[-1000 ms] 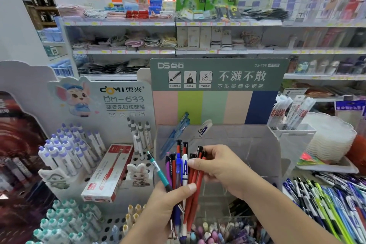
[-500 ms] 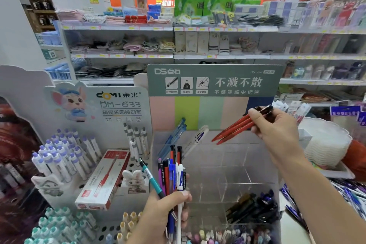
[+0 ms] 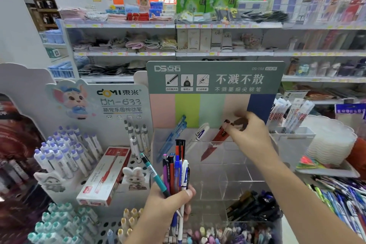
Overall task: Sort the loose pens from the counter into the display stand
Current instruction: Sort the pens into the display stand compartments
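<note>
My left hand (image 3: 168,202) grips a bunch of mixed pens (image 3: 177,166), red, blue, purple, white and one teal, held upright in front of the clear acrylic display stand (image 3: 233,176). My right hand (image 3: 247,134) pinches the dark top ends of a few red pens (image 3: 212,146); their tips point down into a back compartment of the stand, right of centre. Blue pens (image 3: 174,134) and a white pen (image 3: 198,134) lean in the back compartments to the left. Dark pens (image 3: 251,206) lie in a lower right compartment.
A white stand with purple-capped pens (image 3: 59,154) and a red-and-white pen box (image 3: 105,176) sits to the left. Loose pens (image 3: 340,198) lie on the counter at right, beside a stack of white trays (image 3: 332,140). Store shelves (image 3: 178,53) fill the background.
My right hand drew the red pens out of the bunch, carried them up and right, then swung them down so their tips now enter the back compartment. The left hand stayed put.
</note>
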